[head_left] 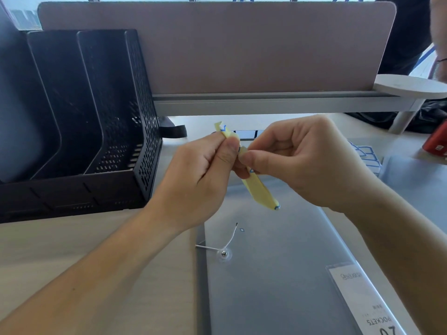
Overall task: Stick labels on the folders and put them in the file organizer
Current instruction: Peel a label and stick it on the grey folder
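Observation:
A folded yellow label sheet (pixel 260 192) with blue-edged labels hangs above the desk between both hands. My left hand (pixel 203 172) pinches its upper part with thumb and fingers. My right hand (pixel 300 160) pinches the sheet's edge just right of that, fingers curled. Below them lies a grey translucent folder (pixel 278 274) with a string-and-button clasp (pixel 223 253) and a white product card (pixel 362 301). The black mesh file organizer (pixel 79 122) stands at the left with its slots showing nothing inside.
A brown desk divider (pixel 242 49) on a grey rail closes off the back. More blue-edged label sheets (pixel 367 155) lie at the right, beside a red object (pixel 437 141). A white round stand (pixel 411 87) sits at the far right. Another person stands behind the divider.

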{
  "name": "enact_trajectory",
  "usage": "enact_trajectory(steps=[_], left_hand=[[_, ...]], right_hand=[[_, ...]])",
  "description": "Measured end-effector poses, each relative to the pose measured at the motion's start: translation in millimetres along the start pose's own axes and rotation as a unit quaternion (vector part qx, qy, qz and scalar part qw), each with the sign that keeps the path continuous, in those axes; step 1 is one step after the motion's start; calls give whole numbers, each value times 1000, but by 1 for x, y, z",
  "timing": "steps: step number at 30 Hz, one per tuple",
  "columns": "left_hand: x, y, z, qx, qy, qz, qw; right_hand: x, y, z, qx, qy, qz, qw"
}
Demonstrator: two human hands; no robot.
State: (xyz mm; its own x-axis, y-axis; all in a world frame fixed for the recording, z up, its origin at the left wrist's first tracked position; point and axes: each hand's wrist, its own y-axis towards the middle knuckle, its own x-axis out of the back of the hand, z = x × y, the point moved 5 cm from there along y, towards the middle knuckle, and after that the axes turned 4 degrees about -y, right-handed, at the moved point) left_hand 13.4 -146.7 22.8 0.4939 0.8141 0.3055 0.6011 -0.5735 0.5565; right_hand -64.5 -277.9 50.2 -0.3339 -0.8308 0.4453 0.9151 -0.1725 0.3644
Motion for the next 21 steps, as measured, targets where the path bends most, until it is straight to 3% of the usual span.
enact_trajectory(steps=[8, 21], left_hand=[[2, 0, 8, -6, 122, 0, 992], [20, 9, 33, -6, 257, -13, 966]], right_hand=[[-7, 11, -31, -111, 112, 36, 987], [19, 30, -85, -164, 126, -57, 977]])
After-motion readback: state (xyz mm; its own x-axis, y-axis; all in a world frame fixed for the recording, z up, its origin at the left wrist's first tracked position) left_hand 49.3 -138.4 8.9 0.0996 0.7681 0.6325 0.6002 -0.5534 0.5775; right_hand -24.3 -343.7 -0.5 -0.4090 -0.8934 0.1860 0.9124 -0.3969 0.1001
